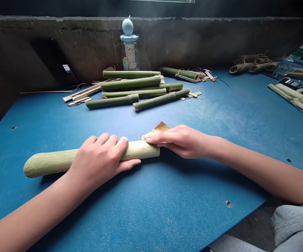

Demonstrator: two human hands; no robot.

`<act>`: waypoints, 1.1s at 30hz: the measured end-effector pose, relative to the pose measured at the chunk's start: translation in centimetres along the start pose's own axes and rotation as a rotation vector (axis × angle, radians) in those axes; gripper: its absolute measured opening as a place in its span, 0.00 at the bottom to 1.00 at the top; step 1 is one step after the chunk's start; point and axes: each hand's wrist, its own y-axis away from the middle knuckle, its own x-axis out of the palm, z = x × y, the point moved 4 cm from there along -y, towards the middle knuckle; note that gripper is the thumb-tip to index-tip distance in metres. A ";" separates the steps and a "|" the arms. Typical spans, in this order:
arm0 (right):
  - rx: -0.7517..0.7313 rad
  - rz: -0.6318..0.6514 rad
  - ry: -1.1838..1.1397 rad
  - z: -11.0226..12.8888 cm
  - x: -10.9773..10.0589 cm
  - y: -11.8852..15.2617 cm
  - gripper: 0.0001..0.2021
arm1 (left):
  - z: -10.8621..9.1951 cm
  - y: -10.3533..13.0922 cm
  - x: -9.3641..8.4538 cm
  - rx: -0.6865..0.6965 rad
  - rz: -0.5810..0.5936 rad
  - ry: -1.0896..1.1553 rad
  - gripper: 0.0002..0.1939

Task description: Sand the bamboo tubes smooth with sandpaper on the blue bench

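A pale, peeled bamboo tube [51,161] lies lengthwise on the blue tabletop [151,203]. Wrapped over its middle is my left hand [101,154], fingers across the top and thumb along the near side. At the tube's right end, my right hand [183,140] pinches a folded piece of tan sandpaper [161,128]. The sandpaper's lower edge meets the top of the tube there, partly hidden by my fingers.
Several green bamboo pieces [135,93] lie behind the tube, with split strips [87,93] at their left. A clear bottle with a blue lid [129,52] stands against the wall. Bamboo slats [295,99] and tied tubes [253,65] lie at right.
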 end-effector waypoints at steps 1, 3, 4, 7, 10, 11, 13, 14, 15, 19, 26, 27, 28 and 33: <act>-0.034 -0.009 0.046 0.4 0.0 0.1 0.18 | 0.1 -0.1 0.1 -0.002 0.002 0.013 0.27; -0.059 -0.024 0.146 1.6 0.3 0.2 0.18 | 0.4 -0.2 0.2 0.008 0.009 0.045 0.27; -0.042 -0.034 0.193 2.1 0.4 0.1 0.18 | 0.5 -0.3 0.3 0.018 0.015 0.057 0.26; 0.074 -0.052 0.273 3.2 0.7 -0.3 0.19 | 0.6 -0.2 0.4 0.043 0.010 0.042 0.26; 0.191 -0.001 0.237 3.2 0.7 -0.7 0.18 | 0.5 -0.1 0.3 0.053 -0.024 0.005 0.25; 0.203 0.020 0.210 3.2 0.6 -0.8 0.18 | 0.5 0.0 0.3 0.056 -0.031 0.002 0.26; 0.169 0.029 0.170 3.5 0.4 -0.7 0.17 | 0.4 0.0 0.2 0.055 -0.035 0.002 0.26; 0.141 0.018 0.162 3.7 0.2 -0.7 0.17 | 0.3 0.1 0.2 0.055 -0.036 0.006 0.26; 0.125 0.005 0.161 3.8 0.1 -0.6 0.18 | 0.3 0.1 0.3 0.053 -0.037 0.011 0.26; 0.151 0.001 0.175 3.1 0.0 -0.4 0.20 | 0.4 0.0 0.3 0.051 -0.040 0.024 0.26; 0.082 0.011 0.232 2.9 0.3 -0.2 0.20 | 0.2 0.0 0.2 0.050 -0.047 0.008 0.26; 0.059 0.016 0.225 3.0 0.2 -0.2 0.20 | 0.2 0.0 0.2 0.050 -0.044 0.005 0.26; 0.020 0.016 0.217 3.1 -0.2 -0.1 0.20 | 0.1 0.0 0.2 0.053 -0.041 0.001 0.27; 0.104 -0.190 0.265 0.7 -3.9 0.0 0.16 | 0.1 0.1 0.2 0.058 -0.046 -0.010 0.27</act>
